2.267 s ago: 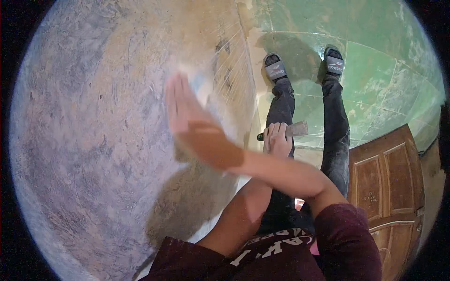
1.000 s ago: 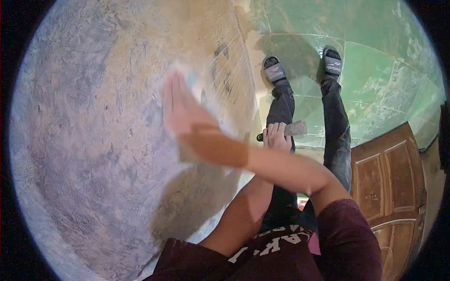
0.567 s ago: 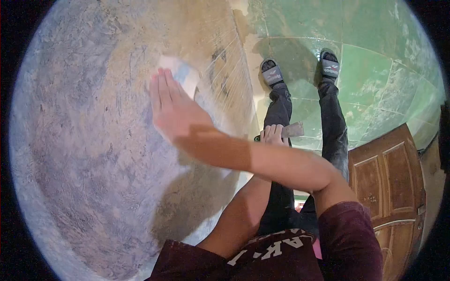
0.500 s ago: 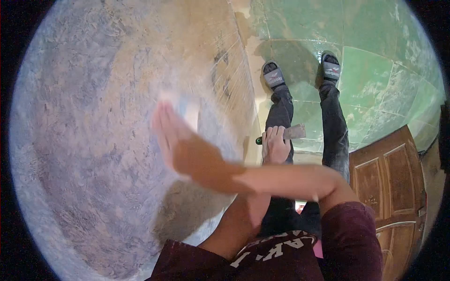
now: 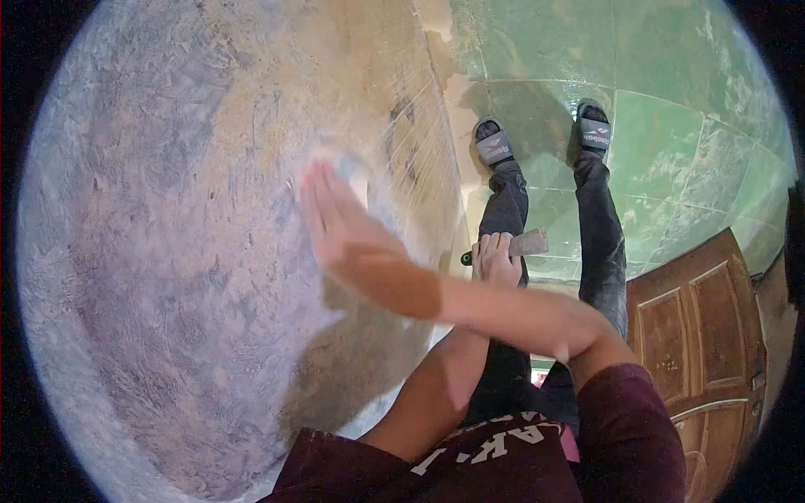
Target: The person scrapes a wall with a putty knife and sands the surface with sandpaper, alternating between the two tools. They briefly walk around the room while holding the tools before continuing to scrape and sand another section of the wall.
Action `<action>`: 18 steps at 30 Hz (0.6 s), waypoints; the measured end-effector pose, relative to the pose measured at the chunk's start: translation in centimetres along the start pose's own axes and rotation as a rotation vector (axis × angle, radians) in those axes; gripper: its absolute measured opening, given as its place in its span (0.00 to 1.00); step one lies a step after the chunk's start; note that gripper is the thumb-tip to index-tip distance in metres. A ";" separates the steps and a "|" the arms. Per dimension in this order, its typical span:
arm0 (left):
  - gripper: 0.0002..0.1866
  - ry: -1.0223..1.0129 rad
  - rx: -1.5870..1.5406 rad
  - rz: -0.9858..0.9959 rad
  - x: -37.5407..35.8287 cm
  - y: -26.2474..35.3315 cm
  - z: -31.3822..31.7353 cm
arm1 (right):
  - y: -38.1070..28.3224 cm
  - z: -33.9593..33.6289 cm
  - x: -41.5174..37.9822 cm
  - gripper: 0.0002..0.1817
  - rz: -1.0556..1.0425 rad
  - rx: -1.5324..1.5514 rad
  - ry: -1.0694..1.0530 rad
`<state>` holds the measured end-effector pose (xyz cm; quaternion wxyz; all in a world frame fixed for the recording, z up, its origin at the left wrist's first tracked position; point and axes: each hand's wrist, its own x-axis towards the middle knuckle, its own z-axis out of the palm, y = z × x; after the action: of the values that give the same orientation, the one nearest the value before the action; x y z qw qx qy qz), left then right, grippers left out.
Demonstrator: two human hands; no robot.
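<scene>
Right hand (image 5: 340, 226) flat on perhaps sandpaper (image 5: 348, 172), mid-wall (image 5: 168, 251).

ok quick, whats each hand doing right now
Right hand: flat and open, pressing a pale sheet against the wall.
Left hand: closed on a scraper.

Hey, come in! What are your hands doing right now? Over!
Right hand flat, pressing pad on wall. Left hand gripping scraper. Nothing blocking.

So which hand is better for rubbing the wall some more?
Probably the right hand: it lies flat on the wall, pressing a pale sanding pad. The left hand is down by the leg, gripping a scraper.
</scene>
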<state>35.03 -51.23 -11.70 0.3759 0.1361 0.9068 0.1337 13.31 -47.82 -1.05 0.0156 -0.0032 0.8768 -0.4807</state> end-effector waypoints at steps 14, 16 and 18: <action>0.17 -0.178 0.041 -0.045 -0.4 -0.2 0.1 | 0.0 0.6 0.7 0.32 0.125 0.019 0.120; 0.12 -0.077 -0.020 0.008 -0.6 -0.7 0.3 | -0.6 -0.3 0.0 0.31 0.129 0.118 0.110; 0.12 -0.091 -0.022 -0.023 -0.8 -1.5 0.7 | -0.3 -0.1 0.4 0.33 0.084 0.007 0.009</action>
<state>35.86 -52.77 -12.18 0.4198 0.1276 0.8887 0.1330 12.91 -47.89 -0.72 0.0319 0.0358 0.8745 -0.4826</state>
